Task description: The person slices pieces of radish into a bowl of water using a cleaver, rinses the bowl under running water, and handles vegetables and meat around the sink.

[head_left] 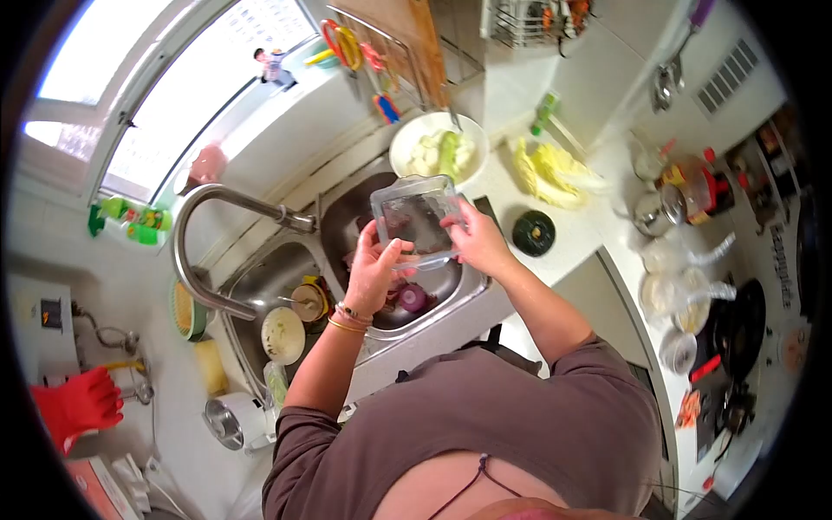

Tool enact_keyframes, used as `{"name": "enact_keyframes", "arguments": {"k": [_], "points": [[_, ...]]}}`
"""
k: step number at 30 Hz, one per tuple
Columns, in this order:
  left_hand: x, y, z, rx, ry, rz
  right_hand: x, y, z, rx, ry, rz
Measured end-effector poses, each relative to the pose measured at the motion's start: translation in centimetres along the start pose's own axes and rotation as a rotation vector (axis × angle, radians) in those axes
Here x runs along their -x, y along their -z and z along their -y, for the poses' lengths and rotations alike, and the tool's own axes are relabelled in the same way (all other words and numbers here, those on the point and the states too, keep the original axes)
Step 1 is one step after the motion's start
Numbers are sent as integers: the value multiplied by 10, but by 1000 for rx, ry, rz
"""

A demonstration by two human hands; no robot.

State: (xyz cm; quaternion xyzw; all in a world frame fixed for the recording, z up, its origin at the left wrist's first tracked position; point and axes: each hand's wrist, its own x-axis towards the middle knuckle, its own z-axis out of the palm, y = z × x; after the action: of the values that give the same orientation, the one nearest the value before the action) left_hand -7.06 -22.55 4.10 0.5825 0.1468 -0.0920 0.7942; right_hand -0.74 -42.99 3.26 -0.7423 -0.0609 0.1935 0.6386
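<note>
A clear plastic container (418,217) is held over the right sink basin (451,290) between both hands. My left hand (373,273) grips its near left side, thumb over the rim. At its right side, my right hand (475,236) closes on the edge. Inside the basin below lies a purple onion (412,297), with other dark reddish items partly hidden by the container and my left hand. Behind the container stands a white bowl (400,147) of pale green cut vegetable pieces.
The faucet (184,238) arches over the left basin, which holds a dirty white bowl (283,336). A dark green squash (533,233) and yellow-green cabbage leaves (555,178) lie on the right counter. Several jars and bottles stand farther right, near a black pan (737,329).
</note>
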Motion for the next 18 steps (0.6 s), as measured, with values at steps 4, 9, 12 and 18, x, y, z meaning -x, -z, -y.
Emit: {"name": "enact_keyframes", "arguments": {"k": [4, 9, 12, 18], "points": [[14, -9, 31, -64, 221, 285, 74, 47, -36, -96, -22, -341], [5, 21, 77, -78, 408, 121, 141, 129, -92, -109, -83, -900], [11, 36, 86, 31, 483, 63, 145, 163, -131, 48, -300, -1020], [20, 40, 89, 31, 497, -26, 110, 181, -211, 137, -214, -1168]]}}
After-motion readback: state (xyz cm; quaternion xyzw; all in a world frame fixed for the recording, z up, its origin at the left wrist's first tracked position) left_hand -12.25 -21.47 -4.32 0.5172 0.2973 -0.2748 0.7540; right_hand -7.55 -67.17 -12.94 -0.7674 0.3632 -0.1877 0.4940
